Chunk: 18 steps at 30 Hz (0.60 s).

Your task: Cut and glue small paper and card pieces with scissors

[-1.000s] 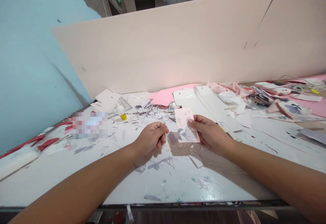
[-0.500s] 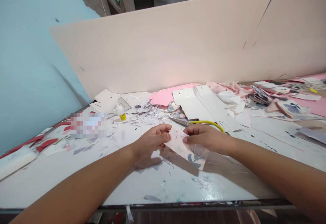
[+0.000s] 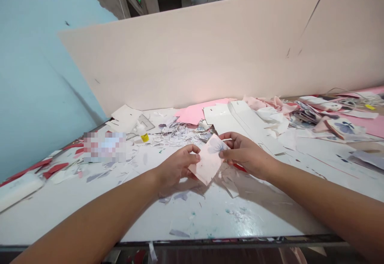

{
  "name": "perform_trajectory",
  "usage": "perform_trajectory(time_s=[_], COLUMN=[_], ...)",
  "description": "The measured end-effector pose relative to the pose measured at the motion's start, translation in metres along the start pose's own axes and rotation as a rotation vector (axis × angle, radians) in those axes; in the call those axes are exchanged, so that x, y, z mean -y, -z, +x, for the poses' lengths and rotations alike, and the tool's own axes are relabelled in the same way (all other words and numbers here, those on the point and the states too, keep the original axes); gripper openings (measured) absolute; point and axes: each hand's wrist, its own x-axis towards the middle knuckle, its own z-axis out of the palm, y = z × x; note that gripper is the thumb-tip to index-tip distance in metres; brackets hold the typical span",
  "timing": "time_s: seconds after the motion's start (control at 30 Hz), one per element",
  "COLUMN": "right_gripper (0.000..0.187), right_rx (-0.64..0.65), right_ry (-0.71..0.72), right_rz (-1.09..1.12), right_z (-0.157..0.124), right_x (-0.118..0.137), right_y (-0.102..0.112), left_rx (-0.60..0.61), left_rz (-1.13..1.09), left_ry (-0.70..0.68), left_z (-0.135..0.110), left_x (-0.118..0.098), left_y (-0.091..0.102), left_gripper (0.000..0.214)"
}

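The card (image 3: 208, 161), pale pink with a blue-grey print at its far corner, is held just above the table (image 3: 90, 212), mid-scene, tilted with one corner pointing near. The left hand (image 3: 177, 168) pinches its left edge between thumb and curled fingers. The right hand (image 3: 246, 156) grips the far right edge, thumb on top and fingers behind.

Cut scraps (image 3: 229, 184) lie on the table under and just near of the card. A red piece (image 3: 240, 167) shows under the right hand. Farther off is a heap of shreds (image 3: 180, 134), with a glue bottle (image 3: 143, 132) to its left. A pink sheet (image 3: 193, 114) and white boxes (image 3: 240, 120) lie beyond, against the board (image 3: 210, 56). More printed cards (image 3: 345, 128) lie far right.

Half a second ago the card lay flatter with its print at the near right; now the print is at the far end. The scissors seen then beyond the hands are now out of sight.

What the print depicts is hard to make out. A patch (image 3: 105, 147) at left is blurred, and both forearms are cut off by the frame.
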Motion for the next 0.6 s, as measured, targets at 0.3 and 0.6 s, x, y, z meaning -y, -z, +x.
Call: perform_trajectory(time_s=[0.3,0.6], right_gripper=[0.032,0.011], right_rx=[-0.012,-0.05], right_ry=[0.147,0.043], right_rz=[-0.128,-1.385], right_z=[-0.004,0.01], right_x=[0.007,0.002], right_y=[-0.003,0.045], left_rx=[-0.031,-0.28], left_rz=[0.015,-0.094], left_ry=[-0.07,-0.079], left_z=[-0.002,0.012], left_x=[0.007,0.008], left_y=[-0.014,0.0], left_gripper=[0.016,0.022])
